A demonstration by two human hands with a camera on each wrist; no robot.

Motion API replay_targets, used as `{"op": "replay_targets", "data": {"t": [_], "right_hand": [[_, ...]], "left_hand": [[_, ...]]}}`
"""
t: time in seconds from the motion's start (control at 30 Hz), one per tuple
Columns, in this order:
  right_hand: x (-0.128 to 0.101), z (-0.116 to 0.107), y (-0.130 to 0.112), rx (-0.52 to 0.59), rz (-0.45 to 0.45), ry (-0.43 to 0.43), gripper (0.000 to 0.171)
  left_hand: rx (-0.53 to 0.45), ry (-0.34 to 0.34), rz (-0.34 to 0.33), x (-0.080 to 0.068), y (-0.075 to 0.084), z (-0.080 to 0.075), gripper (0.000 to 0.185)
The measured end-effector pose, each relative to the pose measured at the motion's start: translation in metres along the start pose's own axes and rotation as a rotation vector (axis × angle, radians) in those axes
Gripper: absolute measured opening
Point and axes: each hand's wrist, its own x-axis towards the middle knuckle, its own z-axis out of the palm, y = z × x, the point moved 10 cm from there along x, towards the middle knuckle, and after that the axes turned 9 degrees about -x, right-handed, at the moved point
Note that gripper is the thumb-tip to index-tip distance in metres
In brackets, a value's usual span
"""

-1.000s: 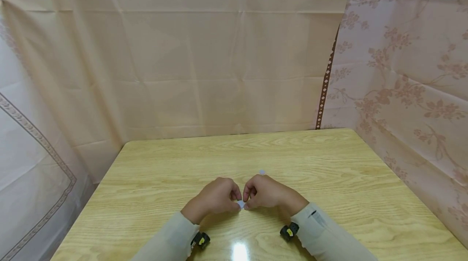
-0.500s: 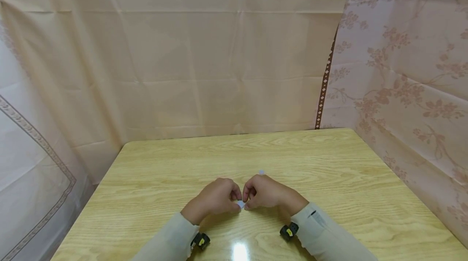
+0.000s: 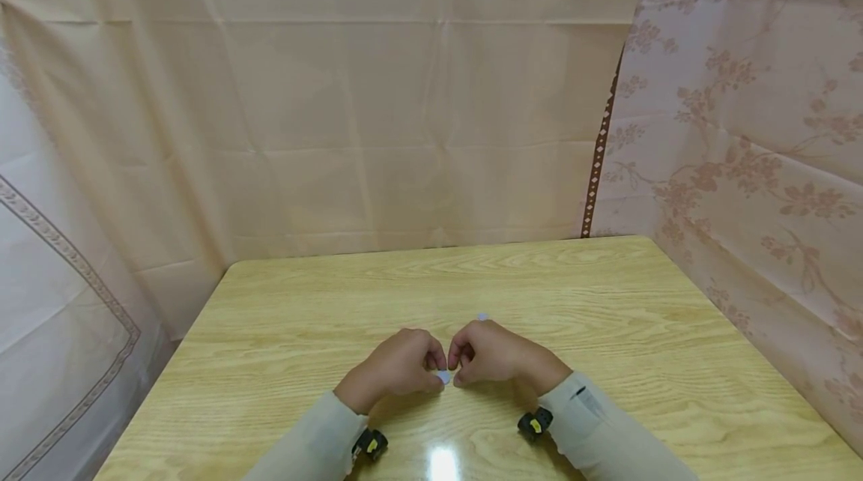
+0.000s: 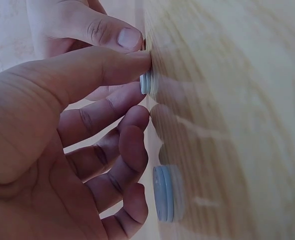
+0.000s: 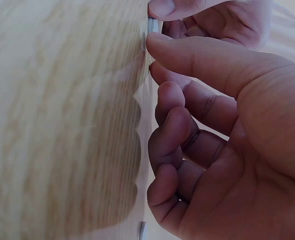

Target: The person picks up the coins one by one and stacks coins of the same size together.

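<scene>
beige cloth (image 3: 418,121) behind | floral pink cloth (image 3: 755,114) right | white cloth (image 3: 54,294) left | wood-grain table (image 3: 303,294), bright glare (image 3: 443,464)

The bare left hand (image 3: 398,362) pinches a small, pale, flat disc (image 3: 443,377) over the yellowish wood-grain table (image 3: 303,301); the bare right hand (image 3: 495,354) is just right, another small pale disc (image 3: 482,316) farther off.

We record the table (image 3: 303,301) as wood-grained, smooth and glossy, reflecting light. The discs (image 4: 163,194) look like smooth plastic with a faint shine. We log the back curtain (image 3: 404,91) as creased, low-sheen cloth; sleeves (image 3: 312,436), matt cloth.
</scene>
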Motion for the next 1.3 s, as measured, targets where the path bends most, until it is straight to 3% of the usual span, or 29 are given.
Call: {"op": "replay_targets", "data": {"t": [0.63,1.3], "right_hand": [[-0.005,-0.018,0.007,-0.011,0.047,0.039,0.011],[-0.013,-0.055,0.029,-0.055,0.112,0.145,0.013]], "left_hand": [[0.003,-0.007,-0.003,0.000,-0.001,0.001,0.013],[-0.020,0.015,-0.007,-0.002,0.001,-0.001,0.017]]}}
